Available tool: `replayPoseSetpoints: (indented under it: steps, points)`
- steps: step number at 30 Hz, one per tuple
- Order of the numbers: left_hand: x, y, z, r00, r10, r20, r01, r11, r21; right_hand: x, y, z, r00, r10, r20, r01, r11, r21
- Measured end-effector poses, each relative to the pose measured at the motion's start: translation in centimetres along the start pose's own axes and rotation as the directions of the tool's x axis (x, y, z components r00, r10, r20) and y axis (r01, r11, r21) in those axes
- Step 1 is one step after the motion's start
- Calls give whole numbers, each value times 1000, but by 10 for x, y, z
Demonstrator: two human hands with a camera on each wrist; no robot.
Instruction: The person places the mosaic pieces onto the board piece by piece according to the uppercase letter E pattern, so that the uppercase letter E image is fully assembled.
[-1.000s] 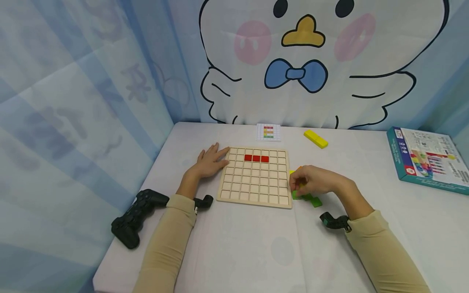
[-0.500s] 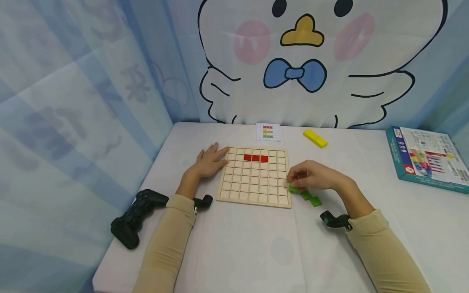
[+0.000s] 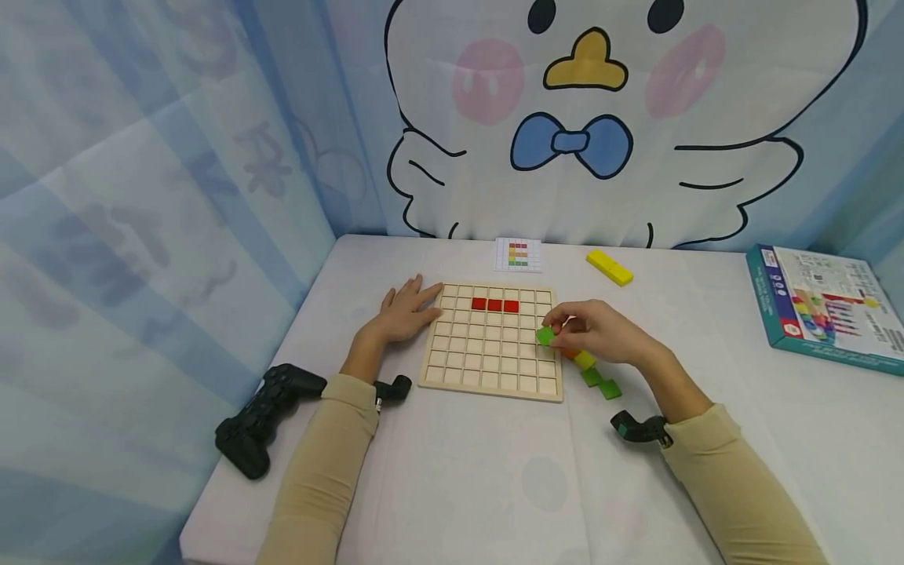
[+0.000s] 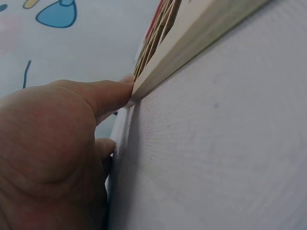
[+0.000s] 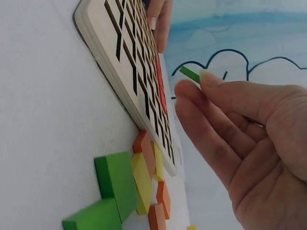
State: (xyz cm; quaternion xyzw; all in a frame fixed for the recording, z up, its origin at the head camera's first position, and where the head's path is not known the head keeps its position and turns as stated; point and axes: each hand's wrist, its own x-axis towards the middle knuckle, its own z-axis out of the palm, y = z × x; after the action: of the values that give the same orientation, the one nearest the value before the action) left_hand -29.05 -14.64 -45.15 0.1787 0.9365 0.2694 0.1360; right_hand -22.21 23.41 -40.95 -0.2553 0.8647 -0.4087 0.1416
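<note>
A square wooden grid board (image 3: 480, 361) lies on the table, with three red tiles (image 3: 494, 305) in a row near its far side. My left hand (image 3: 401, 315) rests at the board's left edge, fingers spread and thumb against the rim (image 4: 158, 67). Thumb and fingertips of my right hand (image 3: 600, 333) pinch a green tile (image 3: 545, 336) above the board's right edge. The right wrist view shows this green tile (image 5: 190, 74) edge-on, held off the board. Beneath that hand lie loose green tiles (image 3: 610, 389), yellow tiles (image 3: 585, 361) and orange tiles (image 5: 163, 199).
Behind the board lies a small card (image 3: 519, 264) with a coloured tile pattern. A yellow block (image 3: 610, 267) sits at the back right, and a flat teal-edged box (image 3: 829, 306) farther right. To the left is a black game controller (image 3: 264, 420), near my left sleeve.
My right hand has lifted a green tile from the loose pile and carried it left and away from me, over the board's right edge. My left hand stays put.
</note>
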Motion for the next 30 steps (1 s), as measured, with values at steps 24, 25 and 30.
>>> replayPoseSetpoints:
  steps: [24, 25, 30]
  points:
    - [0, 1, 0, 1000, -4, 1, 4, 1000, -14, 37, -24, 31, 945, -77, -318, 41, 992, -118]
    - [0, 1, 0, 1000, -6, 2, 6, 1000, -14, 40, -25, 32, 947, -72, -314, 35, 992, -122]
    - [1, 1, 1, 1000, -5, -3, 5, 1000, -5, 50, -29, 36, 951, -62, -301, 23, 991, -131]
